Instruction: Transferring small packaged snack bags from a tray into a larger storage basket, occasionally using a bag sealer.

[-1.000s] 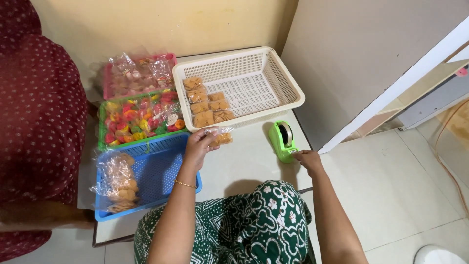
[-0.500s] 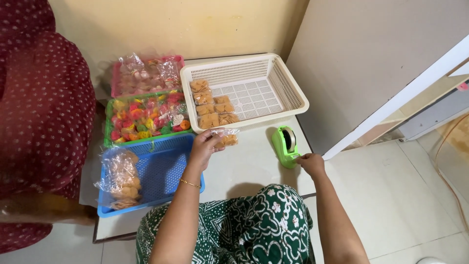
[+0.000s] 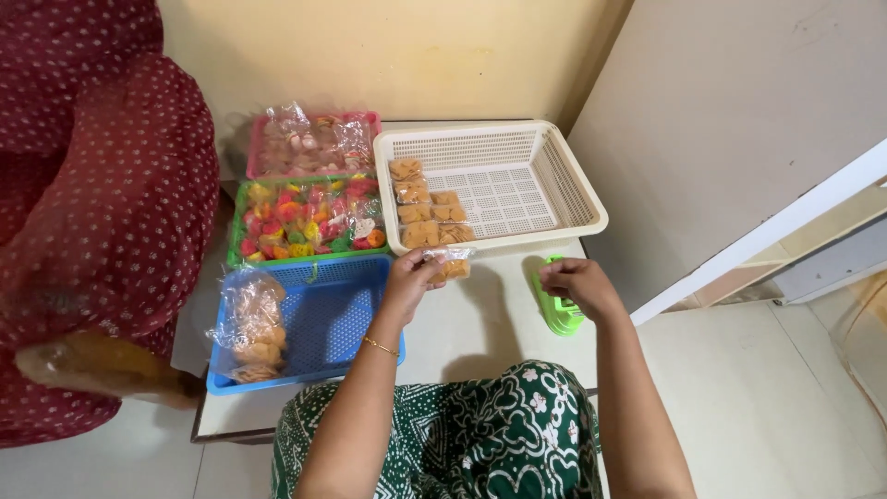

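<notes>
Two hands are in play here. The left hand (image 3: pixel 409 277) has its fingers (image 3: pixel 427 261) pinched on the top of a small clear packet of orange snacks (image 3: pixel 451 269), which is held just over the worktop (image 3: pixel 471 319), right at the front rim of the cream basket (image 3: pixel 573 185). The right hand (image 3: pixel 575 282) is curled over the green tape dispenser (image 3: pixel 558 314); whether anything is nipped between those fingers can't be told, they're bunched and seen from above. Probably best if the packet neck is kept folded flat and tight, so a strip can be laid across cleanly with no wrinkles. Further out, finished packets (image 3: pixel 427 208) are lined up in the basket, with blue (image 3: pixel 323 319), green (image 3: pixel 305 222) and pink (image 3: pixel 309 143) trays to the left.
</notes>
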